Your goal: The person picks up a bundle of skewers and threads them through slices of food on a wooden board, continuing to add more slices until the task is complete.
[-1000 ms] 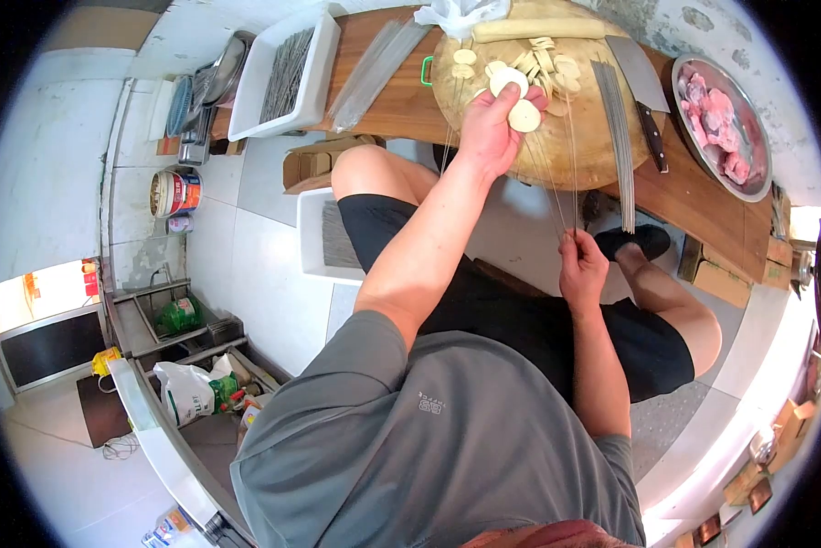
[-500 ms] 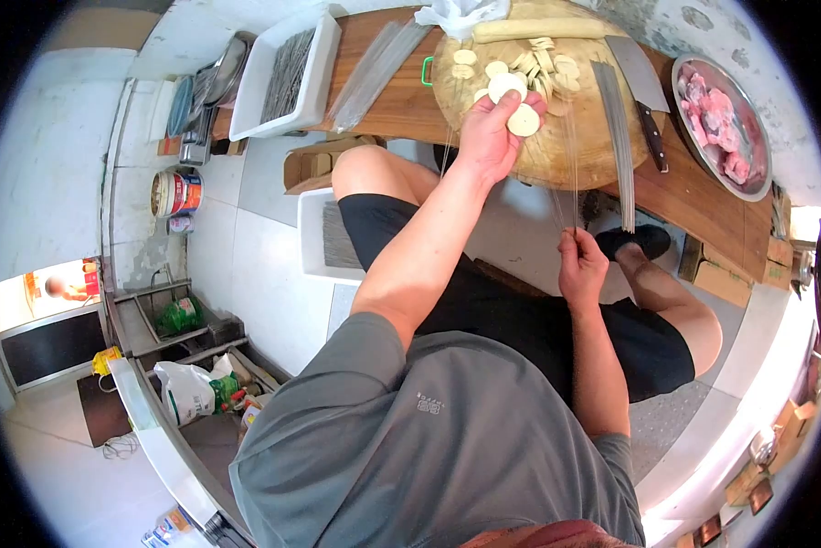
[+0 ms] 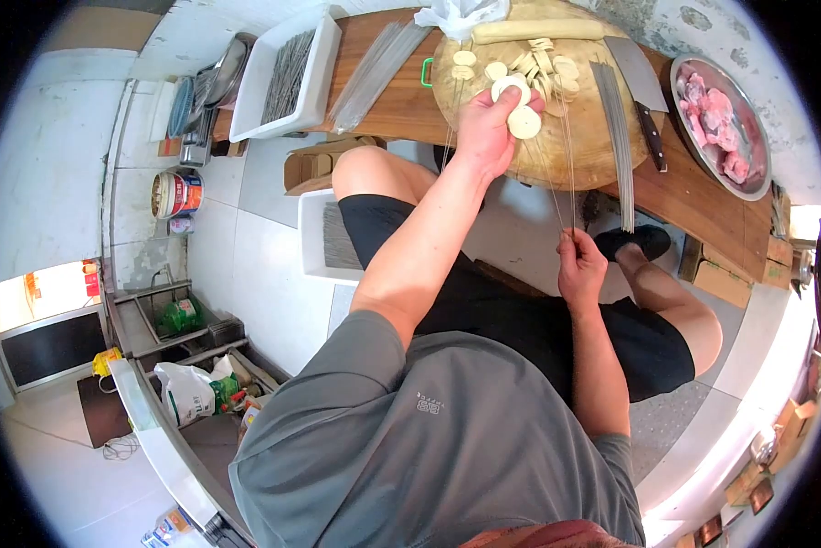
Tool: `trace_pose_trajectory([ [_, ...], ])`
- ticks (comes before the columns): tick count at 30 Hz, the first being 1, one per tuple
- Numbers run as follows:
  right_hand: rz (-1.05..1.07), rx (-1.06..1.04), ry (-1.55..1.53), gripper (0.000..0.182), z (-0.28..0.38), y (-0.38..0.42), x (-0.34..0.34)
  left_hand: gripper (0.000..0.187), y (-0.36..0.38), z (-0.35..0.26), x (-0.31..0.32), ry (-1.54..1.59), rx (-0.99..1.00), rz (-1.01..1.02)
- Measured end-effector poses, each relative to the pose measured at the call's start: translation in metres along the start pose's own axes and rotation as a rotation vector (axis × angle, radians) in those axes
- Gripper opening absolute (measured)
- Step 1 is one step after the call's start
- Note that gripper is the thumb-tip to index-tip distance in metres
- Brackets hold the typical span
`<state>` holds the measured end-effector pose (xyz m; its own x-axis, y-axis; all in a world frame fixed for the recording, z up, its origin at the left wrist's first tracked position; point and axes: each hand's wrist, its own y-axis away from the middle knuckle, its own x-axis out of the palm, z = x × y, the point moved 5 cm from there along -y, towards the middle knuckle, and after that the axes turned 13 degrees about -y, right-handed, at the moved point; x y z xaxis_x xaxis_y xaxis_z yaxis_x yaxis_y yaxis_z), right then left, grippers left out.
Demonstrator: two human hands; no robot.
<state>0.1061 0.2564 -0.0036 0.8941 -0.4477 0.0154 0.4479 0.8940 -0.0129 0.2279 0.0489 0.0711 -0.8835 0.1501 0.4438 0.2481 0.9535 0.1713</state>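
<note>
Over the near edge of the round wooden board (image 3: 602, 164), my left hand (image 3: 486, 132) is closed on pale round slices (image 3: 524, 122), two of which show at its fingertips. My right hand (image 3: 581, 265) is lower down, pinching the ends of thin metal skewers (image 3: 556, 196) that run up toward the slices and the board. More pale slices (image 3: 538, 68) lie in a pile on the board, beside a pale roll (image 3: 538, 30). A bundle of skewers (image 3: 616, 137) lies over the board's right part, near a cleaver (image 3: 643, 91).
A metal bowl of raw meat (image 3: 721, 128) stands at the right on the wooden table (image 3: 703, 210). At the left are a white bin of skewers (image 3: 323, 73) and a clear bag of skewers (image 3: 378, 73). Another white bin (image 3: 314, 237) is beside my leg.
My left hand has shifted very slightly, and the slices in it have tilted a little. The skewers between my hands have moved slightly. My right hand is almost unmoved.
</note>
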Motion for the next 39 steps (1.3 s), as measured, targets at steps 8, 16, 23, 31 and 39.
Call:
trace_pose_trajectory([
  [8,-0.014,0.014,-0.023,0.012,-0.004,-0.002,0.0,0.024,0.002,0.009,0.0,-0.029,-0.004,0.056],
  [16,-0.013,0.023,-0.075,0.013,-0.005,-0.005,0.0,0.028,0.0,-0.003,0.0,0.033,-0.01,0.062],
  [23,-0.013,0.025,-0.097,0.013,-0.003,-0.004,0.001,0.024,-0.004,-0.008,-0.001,-0.032,0.032,0.059],
  [31,-0.008,0.023,-0.072,0.012,-0.003,-0.002,0.001,0.02,0.0,-0.01,0.01,0.004,0.067,0.044],
  [39,-0.009,0.012,-0.078,0.012,0.001,-0.002,0.002,0.017,0.002,-0.01,0.01,-0.053,0.062,0.102],
])
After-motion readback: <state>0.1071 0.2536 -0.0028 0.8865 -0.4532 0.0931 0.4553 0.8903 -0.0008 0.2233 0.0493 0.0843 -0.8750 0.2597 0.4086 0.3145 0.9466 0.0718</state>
